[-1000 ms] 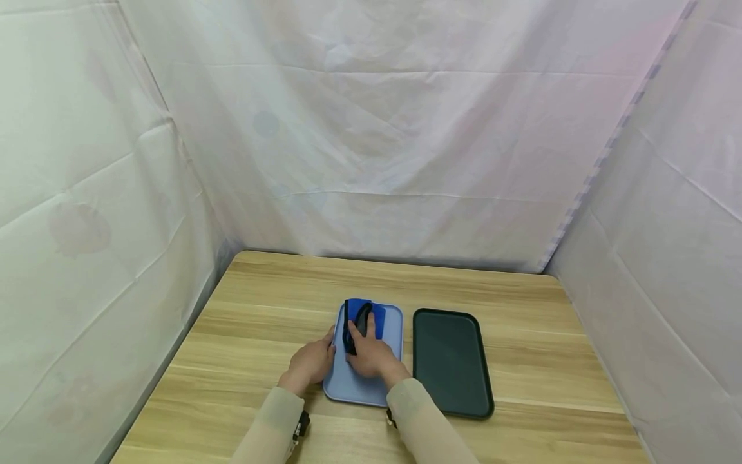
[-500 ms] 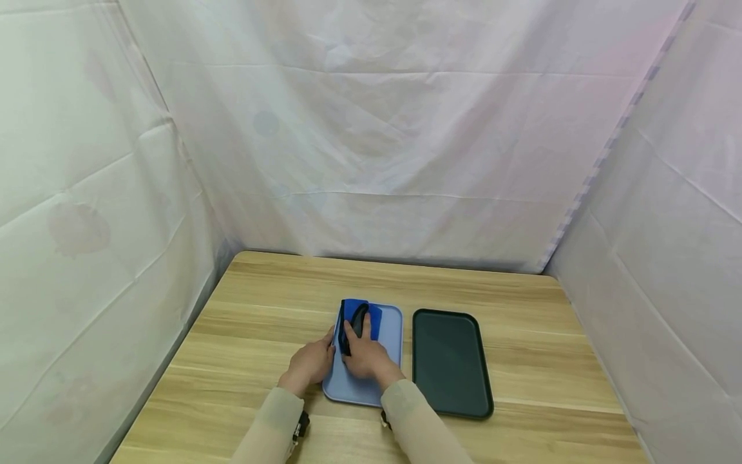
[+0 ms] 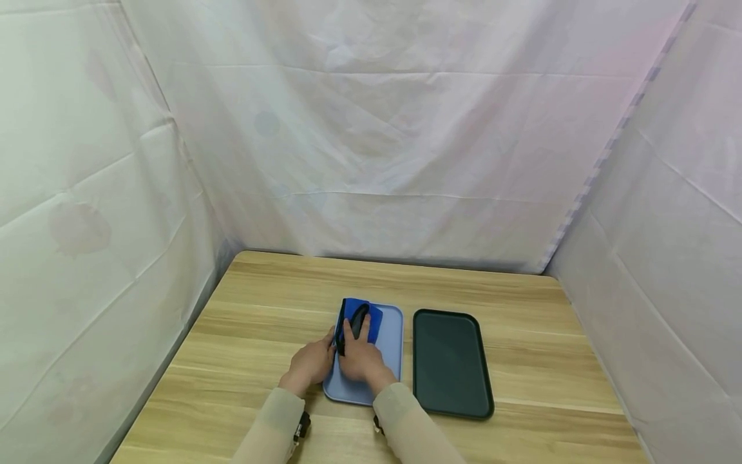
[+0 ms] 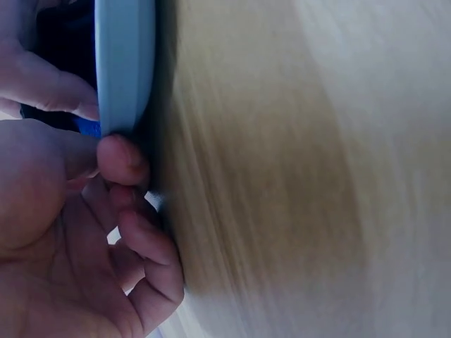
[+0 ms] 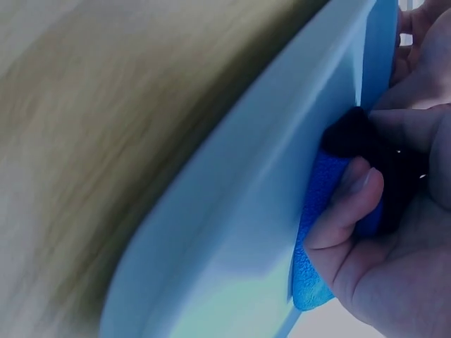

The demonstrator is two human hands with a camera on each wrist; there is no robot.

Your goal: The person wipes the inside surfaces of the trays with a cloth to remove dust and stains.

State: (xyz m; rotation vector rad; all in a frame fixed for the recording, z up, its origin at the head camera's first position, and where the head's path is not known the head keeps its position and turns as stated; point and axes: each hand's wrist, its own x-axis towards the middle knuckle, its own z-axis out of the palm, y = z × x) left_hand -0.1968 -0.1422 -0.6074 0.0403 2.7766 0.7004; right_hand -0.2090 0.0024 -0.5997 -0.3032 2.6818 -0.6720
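A light blue tray [image 3: 393, 357] lies on the table. On its upper left part is a blue textured pad [image 3: 375, 324] with a black edge and a curved black piece on top. My right hand [image 3: 361, 361] grips this pad, two fingers spread along the black piece. In the right wrist view, a curled finger presses the blue side of the pad [image 5: 315, 271] close over the tray floor. My left hand [image 3: 313, 362] pinches the tray's left rim; in the left wrist view its fingertips sit at the rim [image 4: 125, 70], other fingers curled below.
To the right, a dark green tray [image 3: 452, 364] lies beside the blue one with a narrow gap between. Both rest on a wood-grain table [image 3: 278, 283]. White cloth walls [image 3: 371, 129] enclose the back and both sides.
My right hand has slid the blue pad a little left across the tray, toward its left rim. The left hand and both trays stay where they were.
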